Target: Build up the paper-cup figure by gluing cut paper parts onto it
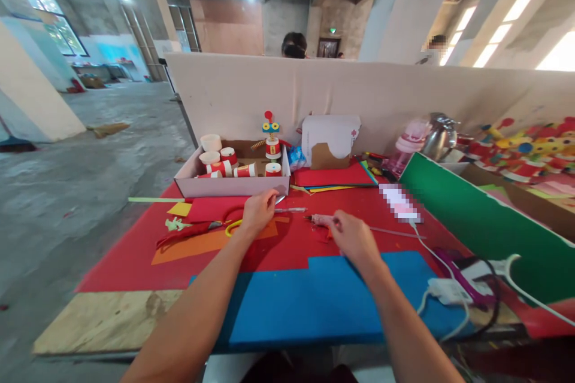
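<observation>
My left hand (257,210) reaches over the red table covering (135,260), its fingers curled by a silver pen-like tool (291,210) and the yellow-handled scissors (233,228). It sits just in front of the white cardboard box (233,185) of red and white paper cups. My right hand (353,236) rests palm down on the red sheet, fingers closed around the grip of a hot glue gun (320,219) whose nozzle points left. What the left fingers hold is hidden.
A blue sheet (314,299) lies nearest me. Stacked coloured paper (332,176), a white carton (330,140), a pink bottle (406,146) and a kettle (440,134) stand behind. A green board (485,221) and cables with a power strip (453,290) are right. A person sits beyond the partition (359,90).
</observation>
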Demonstrator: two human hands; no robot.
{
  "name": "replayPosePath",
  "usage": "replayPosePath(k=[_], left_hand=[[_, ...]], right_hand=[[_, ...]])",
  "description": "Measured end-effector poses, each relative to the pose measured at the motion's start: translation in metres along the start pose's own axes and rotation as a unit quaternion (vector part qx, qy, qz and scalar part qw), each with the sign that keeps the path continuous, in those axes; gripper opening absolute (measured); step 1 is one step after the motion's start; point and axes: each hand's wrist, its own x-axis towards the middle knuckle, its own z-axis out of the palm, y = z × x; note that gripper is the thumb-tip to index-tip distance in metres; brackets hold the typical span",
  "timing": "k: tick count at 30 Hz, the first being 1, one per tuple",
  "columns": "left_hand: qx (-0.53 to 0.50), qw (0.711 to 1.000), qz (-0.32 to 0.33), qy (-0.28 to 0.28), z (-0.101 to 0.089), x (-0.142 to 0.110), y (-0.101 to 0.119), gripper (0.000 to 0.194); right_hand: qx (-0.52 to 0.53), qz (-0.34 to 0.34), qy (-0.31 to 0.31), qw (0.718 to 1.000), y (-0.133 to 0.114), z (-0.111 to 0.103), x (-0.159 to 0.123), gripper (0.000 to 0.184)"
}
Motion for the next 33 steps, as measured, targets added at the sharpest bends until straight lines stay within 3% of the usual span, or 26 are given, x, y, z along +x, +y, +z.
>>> replayPosePath(k=[2, 5, 12, 16, 20, 27, 33], left_hand=[[0.006, 1.0, 0.005, -0.009, -0.001, 0.0, 0.002, 0.021], [0.003, 1.0, 0.015, -0.009, -0.007, 0.002, 0.005, 0.021], [-0.053, 0.998, 0.04, -0.01, -0.034, 0.0, 0.011, 0.021], [-0.031, 0.999, 0.037, -0.013, -0.032, -0.008, 0.003, 0.023], [-0.002, 0.998, 0.056, -0.029, -0.023, -0.012, -0.004, 0.023], [0.001, 0.995, 0.098, -0.031, -0.02, -0.015, -0.003, 0.025], [0.01, 0.994, 0.101, -0.038, -0.022, -0.016, -0.001, 0.024]], right_hand=[[-0.03, 0.07, -0.044, 0.996, 0.024, -0.002, 0.005, 0.023], [-0.036, 0.044, -0.124, 0.991, 0.045, 0.006, 0.012, 0.033], [-0.029, 0.015, -0.184, 0.982, 0.051, 0.017, 0.017, 0.029], [-0.001, 0.016, -0.207, 0.978, 0.049, 0.012, 0.014, 0.015], [-0.014, 0.011, -0.185, 0.983, 0.041, 0.01, 0.009, 0.009], [-0.043, 0.055, -0.081, 0.994, 0.04, -0.001, 0.014, 0.013], [-0.041, 0.075, -0.102, 0.991, 0.041, -0.002, 0.039, 0.018]])
